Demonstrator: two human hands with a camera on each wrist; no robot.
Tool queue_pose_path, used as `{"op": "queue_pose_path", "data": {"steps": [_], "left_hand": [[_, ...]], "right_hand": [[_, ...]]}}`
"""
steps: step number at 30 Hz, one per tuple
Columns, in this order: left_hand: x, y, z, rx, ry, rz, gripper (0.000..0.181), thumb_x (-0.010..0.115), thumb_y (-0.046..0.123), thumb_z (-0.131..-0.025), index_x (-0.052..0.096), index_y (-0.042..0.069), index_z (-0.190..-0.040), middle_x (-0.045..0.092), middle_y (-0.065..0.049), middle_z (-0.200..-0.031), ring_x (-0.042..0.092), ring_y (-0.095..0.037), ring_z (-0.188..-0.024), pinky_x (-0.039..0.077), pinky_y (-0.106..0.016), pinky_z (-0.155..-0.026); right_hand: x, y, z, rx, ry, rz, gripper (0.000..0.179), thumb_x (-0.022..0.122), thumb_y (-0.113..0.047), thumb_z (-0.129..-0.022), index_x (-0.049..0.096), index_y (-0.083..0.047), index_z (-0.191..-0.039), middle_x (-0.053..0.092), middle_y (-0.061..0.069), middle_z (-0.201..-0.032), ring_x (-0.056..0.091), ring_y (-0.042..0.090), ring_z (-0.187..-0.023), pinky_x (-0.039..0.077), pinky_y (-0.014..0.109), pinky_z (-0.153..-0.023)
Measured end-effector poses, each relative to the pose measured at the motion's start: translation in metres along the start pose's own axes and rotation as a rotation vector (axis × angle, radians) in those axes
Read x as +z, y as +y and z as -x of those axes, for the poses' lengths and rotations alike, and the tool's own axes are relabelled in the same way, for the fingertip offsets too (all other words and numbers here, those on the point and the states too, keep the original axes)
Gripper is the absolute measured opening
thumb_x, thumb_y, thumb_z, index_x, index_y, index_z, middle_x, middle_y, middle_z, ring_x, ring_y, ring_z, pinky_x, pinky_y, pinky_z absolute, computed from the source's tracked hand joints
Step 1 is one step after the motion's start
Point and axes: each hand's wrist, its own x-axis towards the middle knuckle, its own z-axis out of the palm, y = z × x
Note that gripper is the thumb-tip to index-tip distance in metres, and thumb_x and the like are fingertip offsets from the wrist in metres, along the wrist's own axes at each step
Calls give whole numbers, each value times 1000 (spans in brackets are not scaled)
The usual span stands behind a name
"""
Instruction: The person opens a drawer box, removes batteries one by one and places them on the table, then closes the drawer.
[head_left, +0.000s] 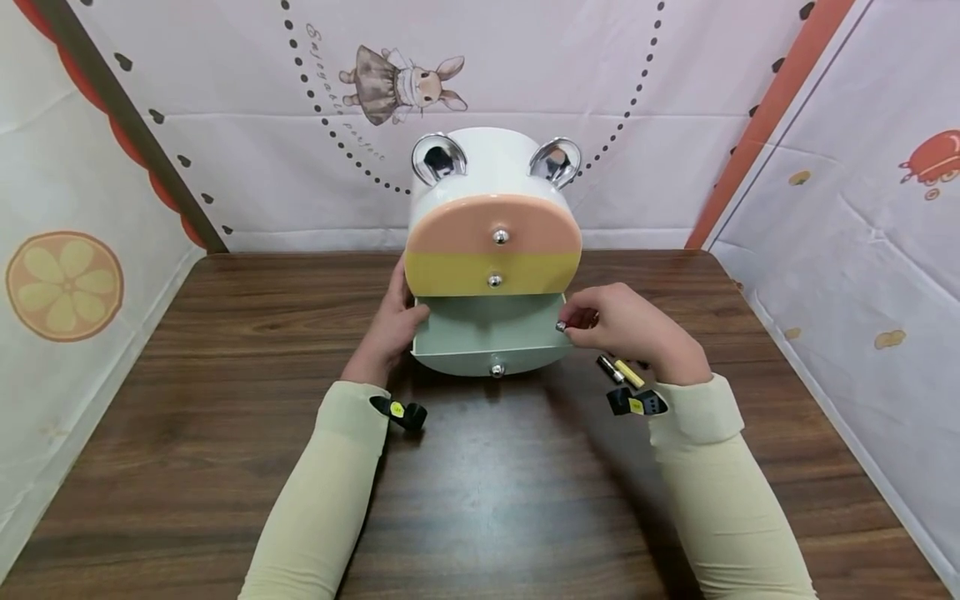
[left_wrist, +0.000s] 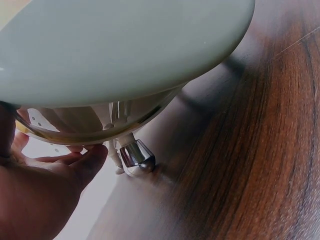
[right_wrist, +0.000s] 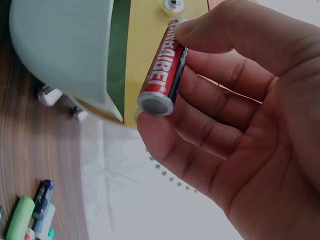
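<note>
A white drawer cabinet (head_left: 491, 158) with silver ears stands on the table; its lowest, pale green drawer (head_left: 491, 358) is pulled out. Against the cabinet's left side lies my left hand (head_left: 386, 329), the thumb near the drawer's edge and the other fingers along the side. In the left wrist view, that hand touches the shell near a silver foot (left_wrist: 136, 157). My right hand (head_left: 626, 325) is at the drawer's right rim. Between thumb and fingers it pinches a red and black battery (right_wrist: 164, 70), whose flat end faces the right wrist camera.
Beside the right wrist lie a yellow battery (head_left: 629, 374) and a black one (head_left: 611, 368). The right wrist view shows a green battery (right_wrist: 20, 218) and a dark blue one (right_wrist: 43, 197) there. A printed cloth (head_left: 315, 183) hangs behind the wooden table (head_left: 480, 508).
</note>
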Motion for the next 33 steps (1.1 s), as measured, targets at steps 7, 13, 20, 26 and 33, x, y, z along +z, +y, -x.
{"op": "queue_pose_path", "data": {"steps": [7, 13, 20, 26, 33], "left_hand": [[1, 0, 1, 19, -9, 2, 98, 41, -17, -82, 3, 36, -156, 11, 4, -164, 11, -19, -147, 30, -45, -103], [1, -1, 2, 5, -10, -2, 99, 41, -17, -82, 3, 37, -156, 9, 4, -164, 11, -21, -147, 30, -46, -103], [0, 0, 2, 9, -12, -10, 99, 41, -16, -82, 2, 39, -155, 8, 5, -164, 12, -20, -146, 29, -47, -105], [1, 3, 5, -24, -6, -9, 98, 41, -16, -83, 1, 36, -156, 7, 7, -164, 9, -17, -147, 23, -46, -111], [1, 3, 6, -7, -9, 13, 98, 41, -16, -83, 2, 36, -156, 7, 6, -164, 6, -17, -148, 23, -45, -110]], "right_hand": [[-3, 12, 13, 80, -19, -25, 12, 67, -16, -87, 72, -14, -98, 68, 0, -85, 59, 16, -71, 51, 31, -63], [-2, 24, 24, 117, -16, -16, 13, 67, -16, -87, 72, -13, -99, 68, 0, -84, 58, 15, -66, 49, 31, -59], [-1, 38, 33, 152, -4, -20, 13, 69, -16, -88, 72, -11, -100, 69, 0, -85, 59, 15, -68, 50, 31, -60], [3, 49, 41, 178, -28, -22, 16, 68, -17, -89, 72, -9, -103, 70, 1, -88, 60, 14, -75, 51, 30, -65], [6, 60, 44, 185, -10, 0, 19, 68, -18, -89, 72, -7, -105, 70, 1, -89, 61, 13, -78, 50, 30, -66]]}}
